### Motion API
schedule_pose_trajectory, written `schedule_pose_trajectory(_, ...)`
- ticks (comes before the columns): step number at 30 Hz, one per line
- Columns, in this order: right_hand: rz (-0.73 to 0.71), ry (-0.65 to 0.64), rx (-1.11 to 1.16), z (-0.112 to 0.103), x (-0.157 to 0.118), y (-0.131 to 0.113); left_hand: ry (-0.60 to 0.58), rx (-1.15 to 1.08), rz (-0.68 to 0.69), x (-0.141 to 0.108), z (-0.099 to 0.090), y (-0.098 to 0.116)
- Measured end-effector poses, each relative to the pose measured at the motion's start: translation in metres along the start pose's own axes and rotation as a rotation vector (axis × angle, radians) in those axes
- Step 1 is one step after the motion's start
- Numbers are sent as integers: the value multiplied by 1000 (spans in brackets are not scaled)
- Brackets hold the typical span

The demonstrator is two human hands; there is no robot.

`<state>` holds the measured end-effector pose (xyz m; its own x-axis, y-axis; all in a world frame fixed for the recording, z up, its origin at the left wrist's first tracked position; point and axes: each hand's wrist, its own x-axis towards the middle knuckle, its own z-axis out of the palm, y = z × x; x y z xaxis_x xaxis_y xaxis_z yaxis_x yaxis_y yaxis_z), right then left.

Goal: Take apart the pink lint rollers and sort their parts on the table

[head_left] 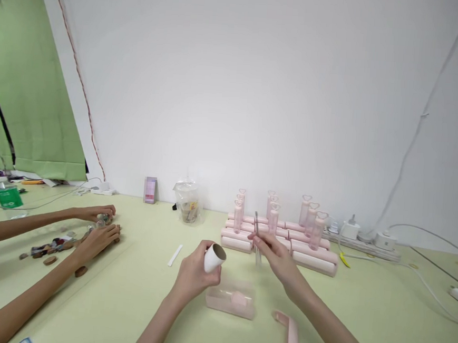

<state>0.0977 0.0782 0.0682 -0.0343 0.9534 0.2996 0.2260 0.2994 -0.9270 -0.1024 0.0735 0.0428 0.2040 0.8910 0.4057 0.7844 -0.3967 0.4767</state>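
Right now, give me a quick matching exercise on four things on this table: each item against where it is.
Items:
1. white roll
2. thin clear strip
3. clear plastic case
4. pink handle

Places:
A. lying on the table near the right forearm
B. held in the left hand
C. on the table just below both hands
D. pinched in the right hand

Pairs: 1-B, 2-D, 3-C, 4-A

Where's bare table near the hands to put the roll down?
Bare table lies left of the left hand, around the white strip. Crowded: the clear case below the roll, pink rollers behind the right hand.
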Motion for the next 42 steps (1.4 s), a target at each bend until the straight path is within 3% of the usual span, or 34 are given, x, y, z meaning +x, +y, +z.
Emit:
schedule_pose_trajectory(3, -73, 41, 75, -7, 1, -8, 6, -364, -41, -4, 6, 11)
schedule_pose_trajectory(6, -126, 51, 136, -7, -3, -12, -23, -512, 30, -6, 10, 18)
schedule_pose_trajectory(13, -153, -165, -136, 4, -12, -16, -75, -549, 132, -5, 17, 16)
schedule_pose_trajectory(19, -128, -49, -202, 19, -16, -8, -64, -584, 130, -5, 26, 14)
schedule_pose_trajectory(22, -135, -56, -224, 26, -17, -2, -73, -595, 163, -6, 27, 15)
schedule_pose_trajectory(26, -171, -84, -136, 20, -14, -7, -78, -533, 232, -6, 23, 15)
schedule_pose_trajectory(30, -235, 133, 40, -11, -13, -34, -95, -273, 311, -5, 16, 11)
schedule_pose_trajectory(35, -302, 319, 194, -48, -24, -67, -280, 222, 467, -5, 18, 5)
schedule_pose_trajectory(39, -322, 322, 222, -57, -31, -76, -301, 272, 508, -6, 23, 6)
schedule_pose_trajectory(42, -317, 310, 208, -58, -33, -77, -245, 220, 488, -5, 16, 5)
